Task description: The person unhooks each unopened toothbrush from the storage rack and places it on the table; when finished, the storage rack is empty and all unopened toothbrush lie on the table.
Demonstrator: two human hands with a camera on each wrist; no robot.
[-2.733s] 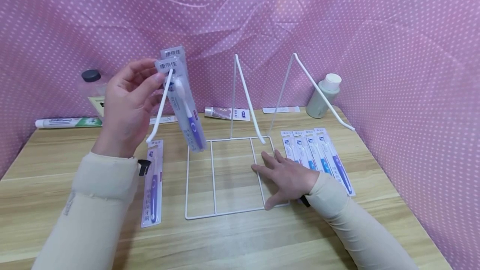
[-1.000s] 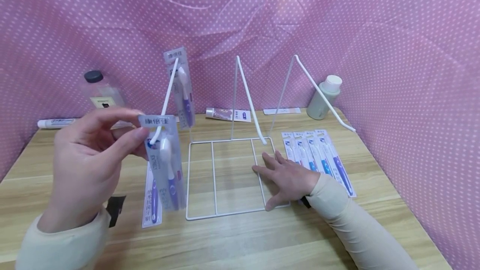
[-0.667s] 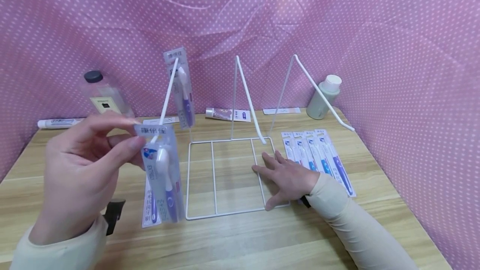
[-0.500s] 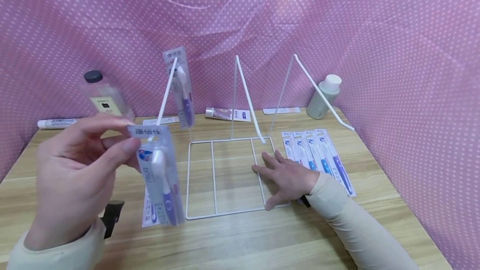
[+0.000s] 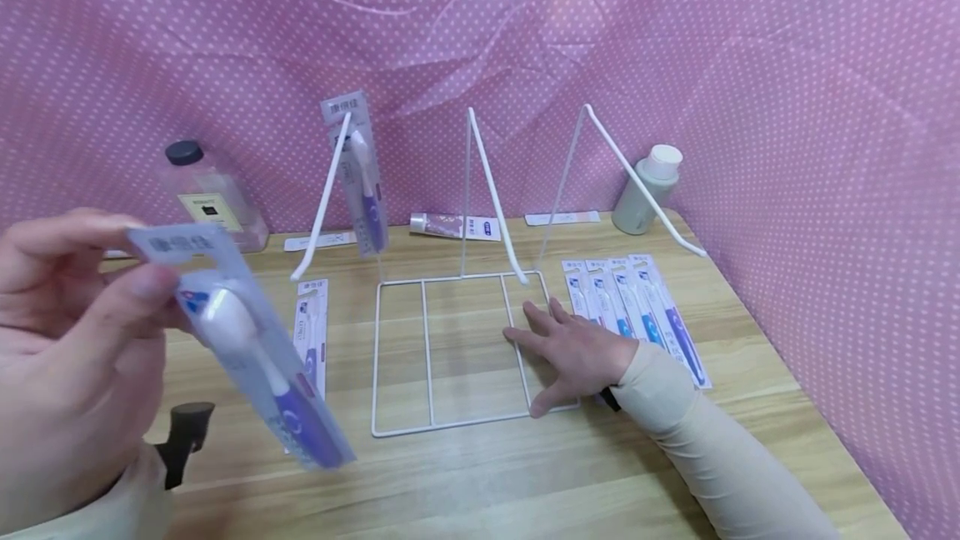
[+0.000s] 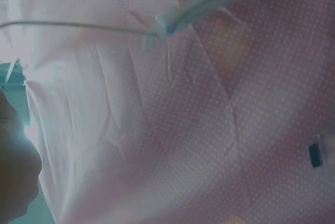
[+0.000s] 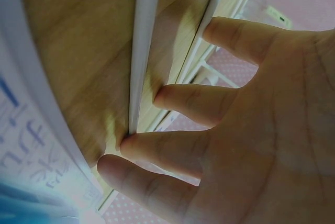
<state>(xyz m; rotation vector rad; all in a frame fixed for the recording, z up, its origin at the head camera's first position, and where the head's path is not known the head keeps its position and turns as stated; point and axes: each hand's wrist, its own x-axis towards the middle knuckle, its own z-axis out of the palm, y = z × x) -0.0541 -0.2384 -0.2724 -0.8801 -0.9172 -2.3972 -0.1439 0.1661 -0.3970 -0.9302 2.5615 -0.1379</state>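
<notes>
- The packaged toothbrush (image 5: 262,357) is in the left hand (image 5: 75,365), above the table (image 5: 480,482) and left of the white rack (image 5: 427,357).
- It has a whitish head and neck and a purple handle with a pale curved mark, set in a clear blister on a printed pale card.
- The left hand's fingers and thumb are clamped on the card's top end, by its dark lettering.
- The pack is long, narrow and flat-backed, its plastic glossy; the rack is thin, smooth rod, the table streaked wood grain, the pink cloth (image 5: 450,23) white-dotted and creased.
- Its long axis slants in the head view: brush head to the upper left, handle end to the lower right.
- A similar hanging pack (image 5: 363,182) is on the rack's left arm, handle downward.
- The right hand (image 5: 577,357) rests on the rack's base, fingers spread apart.
</notes>
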